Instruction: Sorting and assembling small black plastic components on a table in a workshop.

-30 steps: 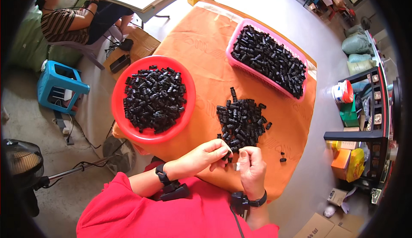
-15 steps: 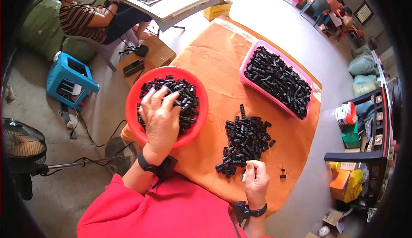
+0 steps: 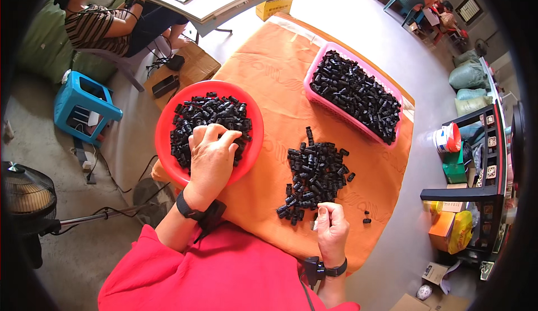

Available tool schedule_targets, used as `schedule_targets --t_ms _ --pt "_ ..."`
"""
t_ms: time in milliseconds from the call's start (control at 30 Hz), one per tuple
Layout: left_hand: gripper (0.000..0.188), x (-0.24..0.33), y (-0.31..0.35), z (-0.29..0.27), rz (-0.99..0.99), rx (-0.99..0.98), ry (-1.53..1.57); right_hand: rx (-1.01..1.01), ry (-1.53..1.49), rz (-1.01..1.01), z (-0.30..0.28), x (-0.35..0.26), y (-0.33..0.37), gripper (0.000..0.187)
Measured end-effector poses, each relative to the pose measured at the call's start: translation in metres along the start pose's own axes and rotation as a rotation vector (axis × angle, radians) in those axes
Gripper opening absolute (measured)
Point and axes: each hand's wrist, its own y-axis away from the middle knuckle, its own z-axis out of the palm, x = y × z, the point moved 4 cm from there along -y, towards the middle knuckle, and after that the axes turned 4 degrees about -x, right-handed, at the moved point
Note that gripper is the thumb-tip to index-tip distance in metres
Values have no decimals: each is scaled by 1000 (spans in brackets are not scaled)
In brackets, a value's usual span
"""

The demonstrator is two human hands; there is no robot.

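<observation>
My left hand (image 3: 210,158) reaches into a round red bowl (image 3: 256,134) filled with small black cylindrical plastic pieces (image 3: 210,109). Its fingers curl down among the pieces, and the fingertips are partly hidden. On the orange tablecloth (image 3: 258,210), a heap of the same black pieces (image 3: 316,171) lies to the right of the bowl. At the heap's near edge my right hand (image 3: 332,230) is closed, thumb against the fingers. A small white bit shows by its thumb, too small to make out. A couple of loose pieces (image 3: 366,220) lie to its right.
A pink basket (image 3: 330,111) full of black pieces stands at the table's far right. To the left are a blue stool (image 3: 84,106), a fan (image 3: 28,193) and a seated person (image 3: 106,28) at another table. A dark shelf rack (image 3: 462,194) stands on the right.
The fingers of my left hand were spread over the pieces in the bowl and are now curled in. My right hand stays closed by the heap. The whole view has shifted slightly.
</observation>
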Motion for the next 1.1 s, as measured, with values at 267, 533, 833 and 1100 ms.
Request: schedule_targets --t_ms 267,533,833,1100 --pt "20 -23 -11 -4 -36 89 -87 -15 -10 9 2 2 -1 7" --pt "18 -42 -15 -6 -13 120 -94 -12 13 -4 1 2 -1 10" --pt "22 16 2 -11 149 85 123 30 -124 61 -8 5 1 10" --pt "35 68 47 55 263 -448 417 45 -66 72 -10 4 6 11"
